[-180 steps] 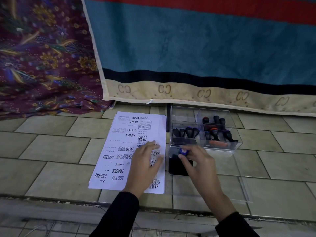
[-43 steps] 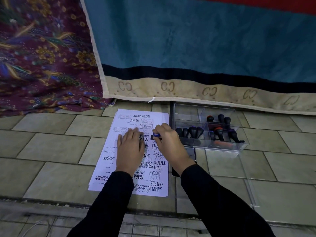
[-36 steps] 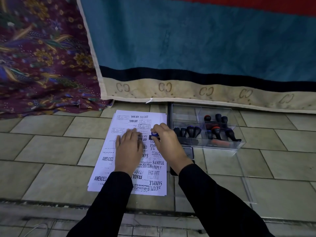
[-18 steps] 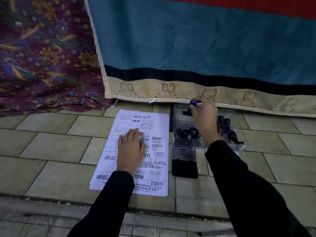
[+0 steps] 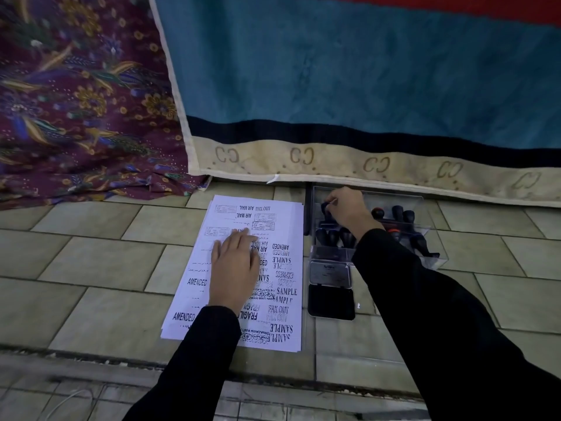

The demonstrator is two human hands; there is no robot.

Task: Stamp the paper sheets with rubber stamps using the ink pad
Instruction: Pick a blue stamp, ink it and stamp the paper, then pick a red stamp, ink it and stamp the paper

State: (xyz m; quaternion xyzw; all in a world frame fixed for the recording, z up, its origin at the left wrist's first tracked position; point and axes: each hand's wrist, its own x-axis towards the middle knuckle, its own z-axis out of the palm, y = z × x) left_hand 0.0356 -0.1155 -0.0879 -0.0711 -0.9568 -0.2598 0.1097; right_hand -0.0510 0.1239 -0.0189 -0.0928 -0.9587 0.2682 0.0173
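Right hand (image 5: 344,209) now lowered into the clear box (image 5: 394,198), pinching a stamp (image 5: 324,206), left hand (image 5: 235,268) spread flat on paper sheets (image 5: 283,235)

On your top paper sheet (image 5: 288,226), left of the ink pad (image 5: 331,302), you can read AIR MAIL, FAX OUT, AMENDED, SAMPLE, EXPRESS and FRAGILE, many upside down. Beyond the ink pad, the blanket hem (image 5: 334,165) repeats a CC mark. The ink pad's lid (image 5: 330,275) carries a label too small to read
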